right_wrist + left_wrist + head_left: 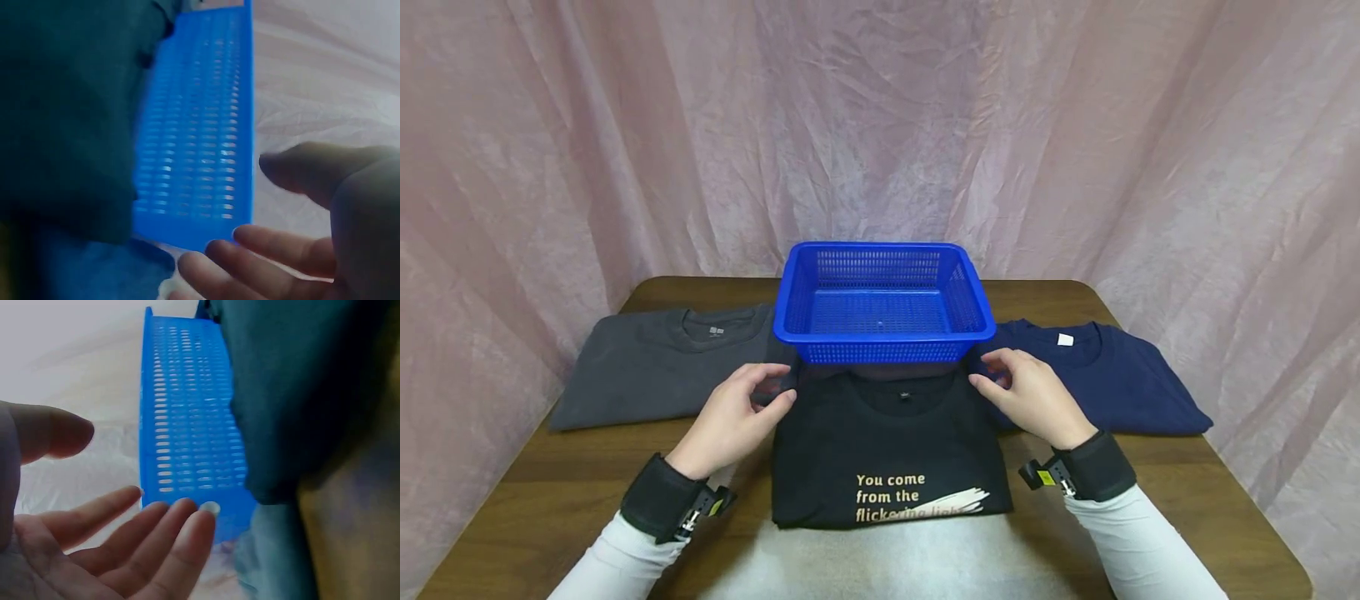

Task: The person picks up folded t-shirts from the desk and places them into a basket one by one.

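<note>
A blue plastic basket (880, 337) with slotted walls stands near the back of the table, nothing inside it. In front of it lies a folded black T-shirt (842, 450) with printed lettering. My left hand (737, 417) hovers at the shirt's upper left, fingers relaxed and apart from the thumb. On the opposite side my right hand (1037, 396) is held the same way, near the upper right corner. Both wrist views show fingers (156, 550) and thumb spread, holding nothing, with the basket wall (194, 137) beyond.
A folded dark grey T-shirt (640, 367) lies on the left of the wooden table (1210, 533). On the right is a folded navy T-shirt (1120, 383) with a white label. A pink curtain (880, 125) hangs behind the table.
</note>
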Demonstrator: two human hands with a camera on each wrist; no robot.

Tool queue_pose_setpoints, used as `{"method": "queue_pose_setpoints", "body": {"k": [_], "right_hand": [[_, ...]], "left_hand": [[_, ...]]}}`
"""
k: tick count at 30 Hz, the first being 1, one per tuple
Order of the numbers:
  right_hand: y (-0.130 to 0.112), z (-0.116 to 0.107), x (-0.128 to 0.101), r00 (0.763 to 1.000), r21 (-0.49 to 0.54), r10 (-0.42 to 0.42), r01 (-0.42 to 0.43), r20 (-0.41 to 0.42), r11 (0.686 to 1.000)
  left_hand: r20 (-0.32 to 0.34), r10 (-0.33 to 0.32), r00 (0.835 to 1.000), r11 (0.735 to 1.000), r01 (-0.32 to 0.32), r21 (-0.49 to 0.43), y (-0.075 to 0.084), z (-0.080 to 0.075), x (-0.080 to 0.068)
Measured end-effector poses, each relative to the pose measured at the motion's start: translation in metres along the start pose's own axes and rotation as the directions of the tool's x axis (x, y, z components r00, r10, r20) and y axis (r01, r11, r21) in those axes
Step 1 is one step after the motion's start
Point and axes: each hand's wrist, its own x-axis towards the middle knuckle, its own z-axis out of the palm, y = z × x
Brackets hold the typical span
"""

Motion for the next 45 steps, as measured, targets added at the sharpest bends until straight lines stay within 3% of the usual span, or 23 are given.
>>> {"method": "queue_pose_setpoints", "body": {"k": [4, 9, 15, 18, 21, 27, 32, 36, 40, 43, 45], "right_hand": [[0.006, 0.003, -0.012, 0.998, 0.007, 0.031, -0.032, 0.052, 0.999], [0.017, 0.01, -0.027, 0.988, 0.012, 0.078, -0.08, 0.135, 0.997], [0.02, 0.018, -0.04, 0.952, 0.048, 0.201, -0.217, 0.23, 0.975], [0.017, 0.021, -0.043, 0.936, 0.062, 0.244, -0.268, 0.252, 0.962], [0.013, 0.026, -0.043, 0.92, 0.094, 0.287, -0.321, 0.267, 0.942], [0.006, 0.039, -0.041, 0.892, 0.251, 0.305, -0.396, 0.334, 0.883], [0.003, 0.044, -0.039, 0.895, 0.376, 0.251, -0.391, 0.37, 0.84], [0.001, 0.044, -0.035, 0.871, 0.485, 0.244, -0.448, 0.426, 0.751], [0.003, 0.046, -0.032, 0.836, 0.574, 0.215, -0.51, 0.504, 0.641], [0.004, 0.047, -0.03, 0.83, 0.602, 0.204, -0.525, 0.519, 0.602], [0.004, 0.049, -0.028, 0.835, 0.612, 0.201, -0.519, 0.512, 0.596]], "left_hand": [[0.085, -0.076, 0.993, 0.997, 0.077, -0.006, -0.009, 0.002, -0.01], [0.177, -0.186, 0.967, 0.983, 0.184, 0.025, -0.019, 0.005, -0.017], [0.226, -0.267, 0.937, 0.963, 0.266, 0.036, -0.022, 0.01, -0.018], [0.242, -0.286, 0.927, 0.955, 0.295, -0.003, -0.021, 0.014, -0.016], [0.276, -0.313, 0.909, 0.931, 0.351, -0.101, -0.018, 0.017, -0.016], [0.354, -0.341, 0.871, 0.846, 0.448, -0.289, -0.016, 0.025, -0.011], [0.39, -0.319, 0.864, 0.834, 0.451, -0.317, -0.015, 0.027, -0.005], [0.401, -0.318, 0.859, 0.826, 0.459, -0.327, -0.016, 0.028, -0.003], [0.411, -0.341, 0.845, 0.79, 0.495, -0.363, -0.017, 0.029, 0.0], [0.437, -0.35, 0.828, 0.752, 0.527, -0.395, -0.017, 0.029, 0.002], [0.466, -0.342, 0.816, 0.736, 0.541, -0.406, -0.017, 0.028, 0.003]]}}
